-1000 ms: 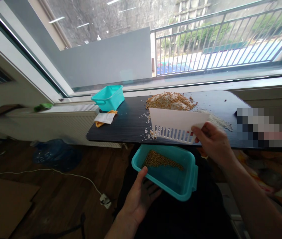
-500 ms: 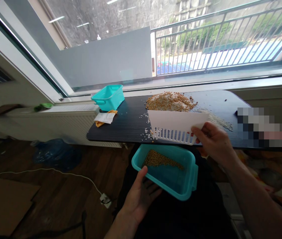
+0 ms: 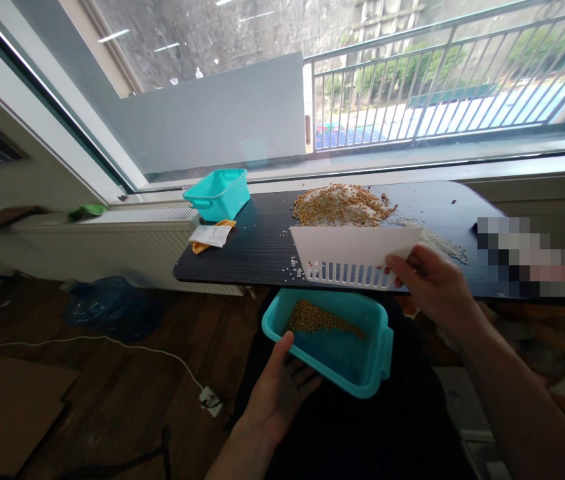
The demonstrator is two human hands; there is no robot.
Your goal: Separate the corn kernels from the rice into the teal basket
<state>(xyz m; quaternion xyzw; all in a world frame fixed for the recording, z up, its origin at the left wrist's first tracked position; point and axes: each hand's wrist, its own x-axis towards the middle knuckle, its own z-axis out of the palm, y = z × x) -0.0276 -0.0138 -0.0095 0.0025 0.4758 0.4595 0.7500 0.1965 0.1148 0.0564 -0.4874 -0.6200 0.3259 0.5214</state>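
Observation:
My right hand (image 3: 430,283) grips the right end of a white slotted basket (image 3: 355,257) that stands on the front edge of the black table (image 3: 252,250). Behind the basket lies a heap of yellow beans mixed with white rice (image 3: 340,203). Below the table edge, my left hand (image 3: 277,387) holds a teal tub (image 3: 342,357) from underneath, thumb on its near rim. A patch of yellow beans (image 3: 320,320) lies in the tub's far left corner.
A second teal tub (image 3: 218,193) stands at the table's back left, with a white and orange packet (image 3: 211,235) beside it. Loose rice (image 3: 437,241) is scattered to the right. A radiator (image 3: 112,243) and a white cable with plug (image 3: 210,399) are on the left.
The white basket has tipped slightly and slid a little to the left along the table edge. The teal tub stays under the edge in my left hand.

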